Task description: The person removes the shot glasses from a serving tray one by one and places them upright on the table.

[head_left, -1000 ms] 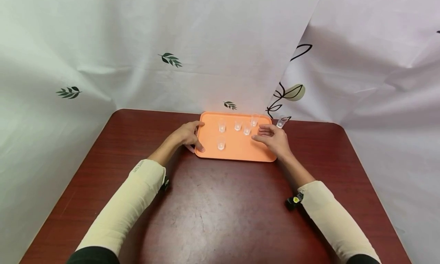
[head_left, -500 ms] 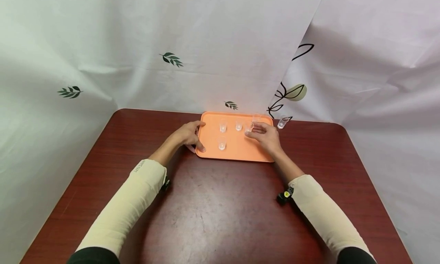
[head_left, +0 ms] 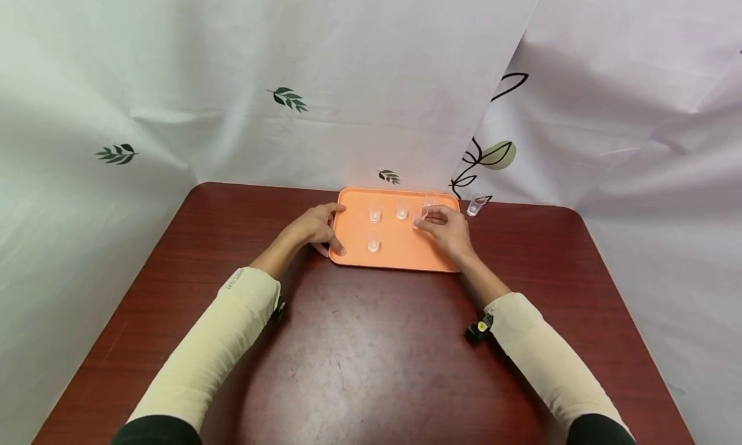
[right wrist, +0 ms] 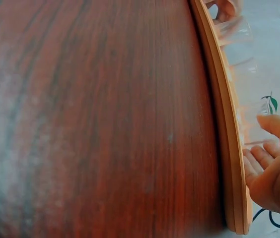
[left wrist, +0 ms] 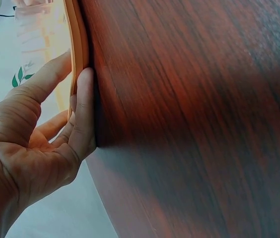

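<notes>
My left hand (head_left: 315, 226) grips the left end of an orange tray (head_left: 400, 255), thumb over the rim. In the left wrist view, fingers (left wrist: 84, 109) of that hand lie along the underside of the tray's edge. Over the tray's right half, my right hand (head_left: 451, 232) pinches a small clear plastic cup (head_left: 418, 221) between thumb and fingers. Other clear cups stand on the tray: a back-left cup (head_left: 375, 212), a front-left cup (head_left: 373, 243), a middle cup (head_left: 402, 209) and a back-right cup (head_left: 431, 200), partly behind the right hand.
One more clear cup (head_left: 476, 205) stands on the dark red wooden table (head_left: 359, 355), just right of the tray. A white curtain (head_left: 348, 110) with leaf prints hangs close behind the tray and the table's far edge.
A second ago my right hand was over the tray's right end with its fingers apart. It has moved left and taken hold of a cup. My left hand has stayed on the tray.
</notes>
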Tool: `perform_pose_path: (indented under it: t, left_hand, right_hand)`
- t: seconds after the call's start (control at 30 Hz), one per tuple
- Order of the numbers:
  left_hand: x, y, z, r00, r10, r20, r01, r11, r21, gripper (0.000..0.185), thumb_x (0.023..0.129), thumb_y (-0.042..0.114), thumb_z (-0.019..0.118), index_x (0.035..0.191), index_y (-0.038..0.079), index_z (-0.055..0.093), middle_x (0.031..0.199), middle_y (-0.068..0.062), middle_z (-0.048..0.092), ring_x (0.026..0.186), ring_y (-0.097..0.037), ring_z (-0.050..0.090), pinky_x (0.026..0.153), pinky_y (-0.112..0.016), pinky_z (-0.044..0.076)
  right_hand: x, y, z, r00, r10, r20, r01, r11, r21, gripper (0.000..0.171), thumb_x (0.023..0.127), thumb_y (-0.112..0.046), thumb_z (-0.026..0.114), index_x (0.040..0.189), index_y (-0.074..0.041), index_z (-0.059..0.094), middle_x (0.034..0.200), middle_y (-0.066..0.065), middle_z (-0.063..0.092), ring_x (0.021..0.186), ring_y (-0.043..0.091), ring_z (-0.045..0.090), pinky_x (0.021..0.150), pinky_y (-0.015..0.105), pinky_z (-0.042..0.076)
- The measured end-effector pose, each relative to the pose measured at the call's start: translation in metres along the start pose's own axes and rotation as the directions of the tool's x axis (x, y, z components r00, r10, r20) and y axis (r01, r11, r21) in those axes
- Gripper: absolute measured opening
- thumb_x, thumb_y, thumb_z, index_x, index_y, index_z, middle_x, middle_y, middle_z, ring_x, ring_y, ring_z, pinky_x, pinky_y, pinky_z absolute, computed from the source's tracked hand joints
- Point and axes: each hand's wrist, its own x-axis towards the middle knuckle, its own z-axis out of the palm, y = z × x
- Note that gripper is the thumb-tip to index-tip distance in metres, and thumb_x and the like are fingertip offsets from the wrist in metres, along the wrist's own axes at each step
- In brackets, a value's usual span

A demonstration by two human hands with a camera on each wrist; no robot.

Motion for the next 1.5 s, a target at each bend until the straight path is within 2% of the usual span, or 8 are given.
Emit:
perform_pose_path:
  t: [0.13, 0.33, 0.53, 0.67, 0.87, 1.0, 1.17, 1.5]
  left_hand:
    - [0.0, -0.001, 0.001, 1.0, -0.003, 0.004, 0.003, 1.0, -0.005, 0.122, 0.081, -0.004, 0.1, 0.179, 0.02, 0.031, 0.137, -0.022, 0.049, 0.081, -0.024, 0.073, 0.066, -0.039, 0.075]
    - [0.001, -0.002, 0.003, 1.0, -0.005, 0.01, 0.005, 1.0, -0.021, 0.122, 0.081, -0.006, 0.099, 0.179, 0.02, 0.031, 0.136, -0.022, 0.048, 0.074, -0.022, 0.073, 0.066, -0.039, 0.075]
    - [0.001, -0.001, 0.004, 1.0, -0.002, 0.018, 0.002, 1.0, -0.025, 0.122, 0.08, -0.005, 0.099, 0.179, 0.019, 0.031, 0.133, -0.022, 0.049, 0.073, -0.022, 0.073, 0.066, -0.038, 0.074]
    - [0.001, -0.002, 0.004, 1.0, -0.004, 0.017, 0.005, 0.999, -0.04, 0.122, 0.08, -0.006, 0.099, 0.179, 0.019, 0.032, 0.132, -0.022, 0.049, 0.069, -0.021, 0.074, 0.066, -0.039, 0.075]
    - [0.002, -0.002, 0.002, 1.0, -0.001, 0.011, 0.001, 0.999, -0.033, 0.122, 0.08, -0.008, 0.098, 0.179, 0.019, 0.032, 0.138, -0.023, 0.048, 0.072, -0.022, 0.074, 0.065, -0.038, 0.074]
    - [0.002, 0.0, 0.0, 1.0, -0.002, 0.009, 0.002, 1.0, -0.025, 0.121, 0.08, -0.007, 0.098, 0.179, 0.019, 0.032, 0.137, -0.023, 0.049, 0.074, -0.022, 0.074, 0.066, -0.038, 0.074]
    - [0.002, 0.0, -0.001, 1.0, -0.007, 0.01, 0.007, 1.0, -0.019, 0.121, 0.081, -0.006, 0.099, 0.179, 0.02, 0.032, 0.133, -0.022, 0.049, 0.074, -0.022, 0.073, 0.066, -0.038, 0.075]
    - [0.002, 0.0, -0.002, 1.0, -0.014, 0.017, 0.014, 1.0, -0.028, 0.121, 0.081, -0.006, 0.098, 0.179, 0.02, 0.032, 0.136, -0.022, 0.049, 0.078, -0.023, 0.073, 0.067, -0.038, 0.075]
  right_hand:
    - [-0.002, 0.002, -0.001, 1.0, 0.007, -0.003, -0.007, 1.0, 0.012, 0.041, 0.096, -0.012, 0.09, 0.131, 0.005, 0.077, 0.13, 0.028, 0.078, 0.103, 0.005, 0.076, 0.086, 0.006, 0.062]
    - [-0.009, 0.004, -0.008, 1.0, 0.018, -0.017, -0.018, 0.999, 0.044, 0.039, 0.096, -0.009, 0.09, 0.128, 0.007, 0.076, 0.118, 0.016, 0.081, 0.096, -0.002, 0.073, 0.085, 0.008, 0.063]
    - [-0.019, 0.008, -0.018, 0.999, 0.027, -0.03, -0.026, 0.999, 0.042, 0.042, 0.096, -0.012, 0.091, 0.13, 0.006, 0.076, 0.121, 0.018, 0.079, 0.096, -0.003, 0.072, 0.085, 0.008, 0.063]
    - [-0.025, 0.01, -0.025, 0.998, 0.043, -0.041, -0.042, 0.998, 0.036, 0.042, 0.096, -0.014, 0.091, 0.13, 0.005, 0.076, 0.118, 0.012, 0.08, 0.096, -0.003, 0.072, 0.084, 0.008, 0.063]
    - [-0.029, 0.011, -0.033, 0.998, 0.039, -0.053, -0.033, 0.995, 0.097, 0.042, 0.096, -0.009, 0.09, 0.131, 0.008, 0.074, 0.109, -0.004, 0.079, 0.097, -0.002, 0.074, 0.086, 0.01, 0.066]
    - [-0.03, 0.01, -0.041, 0.998, 0.035, -0.051, -0.029, 0.993, 0.111, 0.044, 0.097, -0.008, 0.089, 0.133, 0.009, 0.072, 0.11, -0.003, 0.079, 0.097, -0.002, 0.074, 0.087, 0.011, 0.067]
    - [-0.031, 0.01, -0.052, 0.998, 0.036, -0.055, -0.028, 0.991, 0.13, 0.045, 0.099, -0.008, 0.087, 0.136, 0.012, 0.07, 0.106, -0.011, 0.077, 0.097, -0.003, 0.075, 0.086, 0.013, 0.068]
    - [-0.029, 0.012, -0.078, 0.992, 0.019, -0.124, -0.004, 0.993, 0.116, 0.049, 0.099, -0.008, 0.088, 0.14, 0.01, 0.07, 0.105, -0.017, 0.078, 0.099, -0.005, 0.075, 0.088, 0.009, 0.066]
